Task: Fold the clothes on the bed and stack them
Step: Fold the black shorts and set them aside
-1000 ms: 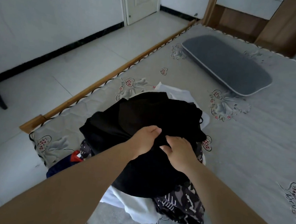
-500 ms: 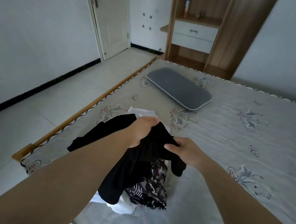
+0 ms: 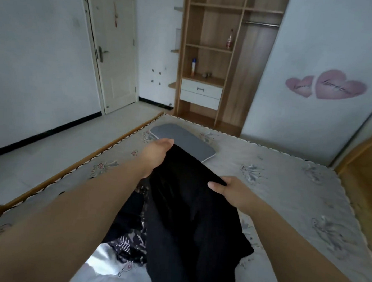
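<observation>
A: What's w/ the hands rn?

B: Both are up, gripping one black garment (image 3: 189,217) by its top edge. Left hand (image 3: 156,153) is at centre frame, a bit higher, fingers curled over the cloth's upper left corner. Right hand (image 3: 230,190) is lower & to the right, thumb on the front of the fabric, rest of the fingers tucked behind it.

A: And the garment itself?

B: Stretched between the two hands, then hanging down thru the middle to the bottom edge of the frame. Can't tell if it's a shirt or trousers, too dark, no detail.

A: Rest of the clothes?

B: Pile sits lower centre-left, partly hidden behind the black cloth & the left forearm. There's a dark patterned piece (image 3: 130,246) w/ white print, and something white (image 3: 106,260) below it, both lying on the bed (image 3: 286,190).

A: Bed?

B: Grey quilted cover w/ flower motifs, fills the right & lower frame. Wooden frame edge runs diagonally on the left side. A flat grey pillow (image 3: 189,143) lies at the far end, just past the left hand, its near part covered by the garment.

A: Background?

B: White door (image 3: 114,49) upper left, shut. Wooden shelf unit (image 3: 210,55) top centre w/ two bottles & white drawers. Pink heart stickers (image 3: 325,86) on the wall, upper right.
</observation>
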